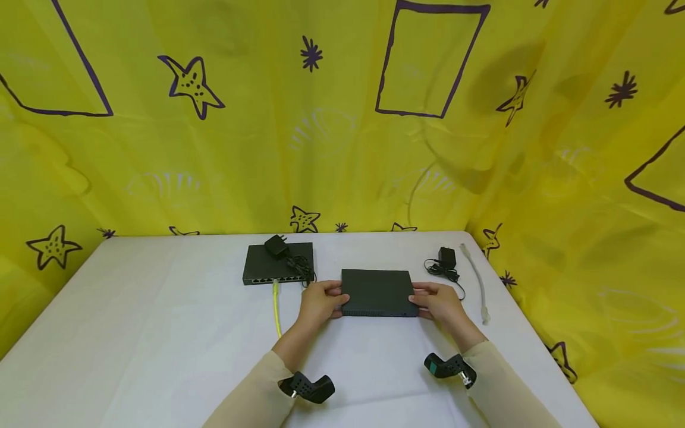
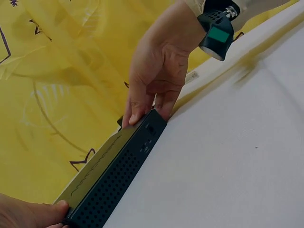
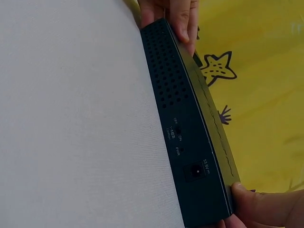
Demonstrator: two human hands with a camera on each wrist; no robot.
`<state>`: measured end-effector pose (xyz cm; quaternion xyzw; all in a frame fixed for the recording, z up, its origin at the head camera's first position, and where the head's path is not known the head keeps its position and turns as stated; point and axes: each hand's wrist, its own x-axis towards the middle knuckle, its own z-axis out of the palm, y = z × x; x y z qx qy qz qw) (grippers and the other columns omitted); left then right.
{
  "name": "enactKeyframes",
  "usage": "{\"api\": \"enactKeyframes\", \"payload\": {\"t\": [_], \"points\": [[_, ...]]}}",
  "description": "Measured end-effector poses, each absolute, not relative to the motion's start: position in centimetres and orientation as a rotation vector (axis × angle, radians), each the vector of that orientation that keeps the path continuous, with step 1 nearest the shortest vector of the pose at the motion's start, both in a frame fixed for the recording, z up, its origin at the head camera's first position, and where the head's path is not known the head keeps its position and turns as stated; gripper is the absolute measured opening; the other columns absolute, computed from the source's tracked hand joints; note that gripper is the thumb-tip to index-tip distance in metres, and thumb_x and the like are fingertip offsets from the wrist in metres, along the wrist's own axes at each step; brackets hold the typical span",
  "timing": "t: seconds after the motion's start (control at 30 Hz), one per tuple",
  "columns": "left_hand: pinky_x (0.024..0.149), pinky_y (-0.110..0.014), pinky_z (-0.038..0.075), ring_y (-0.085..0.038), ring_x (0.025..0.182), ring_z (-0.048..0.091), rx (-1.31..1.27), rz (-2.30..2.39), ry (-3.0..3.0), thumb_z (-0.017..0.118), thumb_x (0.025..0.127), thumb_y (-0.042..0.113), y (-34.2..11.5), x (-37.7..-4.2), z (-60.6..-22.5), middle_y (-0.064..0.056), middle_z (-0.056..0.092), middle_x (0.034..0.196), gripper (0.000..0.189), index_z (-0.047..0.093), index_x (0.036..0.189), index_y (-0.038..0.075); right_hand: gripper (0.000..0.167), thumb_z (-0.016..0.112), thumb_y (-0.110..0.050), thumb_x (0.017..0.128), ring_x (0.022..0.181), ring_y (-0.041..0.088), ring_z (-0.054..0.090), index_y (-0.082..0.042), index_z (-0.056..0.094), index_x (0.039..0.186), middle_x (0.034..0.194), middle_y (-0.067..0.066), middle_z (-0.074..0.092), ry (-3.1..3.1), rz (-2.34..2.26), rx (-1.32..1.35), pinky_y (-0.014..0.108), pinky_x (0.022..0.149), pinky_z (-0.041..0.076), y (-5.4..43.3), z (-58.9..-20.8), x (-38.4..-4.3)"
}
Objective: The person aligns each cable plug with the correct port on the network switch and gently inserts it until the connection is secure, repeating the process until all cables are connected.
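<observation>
Both hands grip a flat black network switch (image 1: pixel 379 292) by its two short ends, thumbs on the top face. My left hand (image 1: pixel 319 303) holds the left end and my right hand (image 1: pixel 437 299) the right end. The panel toward me carries vent holes, a small OFF/ON switch and a round power socket (image 3: pixel 196 171), as the right wrist view shows. Nothing is plugged into that socket. Behind and to the left lies a second black network switch (image 1: pixel 259 261), with a yellow network cable (image 1: pixel 276 309) in one port and a black power adapter (image 1: pixel 276 246) on top.
At the right are another black power adapter (image 1: pixel 446 257) with its coiled cord and a light grey network cable (image 1: pixel 476 279). The white table (image 1: pixel 160 333) meets a yellow patterned curtain (image 1: pixel 257 154) at the back and sides.
</observation>
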<state>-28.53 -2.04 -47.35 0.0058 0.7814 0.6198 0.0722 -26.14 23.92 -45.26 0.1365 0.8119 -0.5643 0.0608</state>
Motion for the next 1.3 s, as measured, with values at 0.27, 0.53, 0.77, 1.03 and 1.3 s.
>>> {"api": "enactKeyframes", "payload": {"t": [0.27,0.53,0.77,1.03,1.3], "points": [[0.057,-0.029,0.060,-0.025,0.086,0.072,0.002,1.838,2.469,0.072,0.086,0.002,-1.3,-28.9,-47.2,-0.020,0.071,0.105,0.036,0.067,0.121,-0.003,0.048,0.069,-0.003,0.089,0.080,0.008,0.065,0.007,0.055,0.134,0.115,0.020,0.068,2.442,-1.700,0.423,0.029,0.071,0.060,23.9,-45.0,-27.2],[0.056,-0.028,0.060,-0.020,0.081,0.070,-0.029,1.848,2.479,0.073,0.086,0.001,-1.3,-29.2,-47.2,-0.019,0.071,0.105,0.035,0.068,0.120,-0.003,0.046,0.068,-0.003,0.091,0.085,0.014,0.066,0.006,0.055,0.134,0.126,0.027,0.061,2.425,-1.680,0.454,0.030,0.074,0.061,23.7,-45.0,-28.1],[0.055,-0.028,0.060,-0.020,0.079,0.070,-0.033,1.849,2.499,0.073,0.085,0.001,-1.3,-29.2,-47.0,-0.019,0.071,0.103,0.035,0.068,0.119,-0.004,0.045,0.067,-0.003,0.091,0.084,0.013,0.067,0.006,0.056,0.133,0.125,0.028,0.061,2.410,-1.690,0.468,0.031,0.074,0.061,23.7,-44.9,-28.5],[0.052,-0.025,0.058,-0.020,0.074,0.069,-0.052,1.836,2.556,0.072,0.086,0.002,-1.0,-29.3,-47.1,-0.019,0.072,0.103,0.033,0.069,0.118,-0.004,0.045,0.067,-0.004,0.092,0.085,0.013,0.065,0.005,0.055,0.134,0.131,0.028,0.056,2.404,-1.683,0.490,0.031,0.077,0.060,23.5,-44.9,-29.0],[0.074,-0.039,0.059,-0.027,0.087,0.071,-0.093,1.724,2.797,0.073,0.086,0.006,0.1,-29.3,-47.2,-0.014,0.074,0.099,0.030,0.071,0.115,-0.001,0.044,0.065,-0.006,0.093,0.088,0.013,0.064,0.003,0.056,0.135,0.127,0.025,0.059,2.408,-1.678,0.473,0.029,0.079,0.060,23.6,-44.8,-29.4]]}}
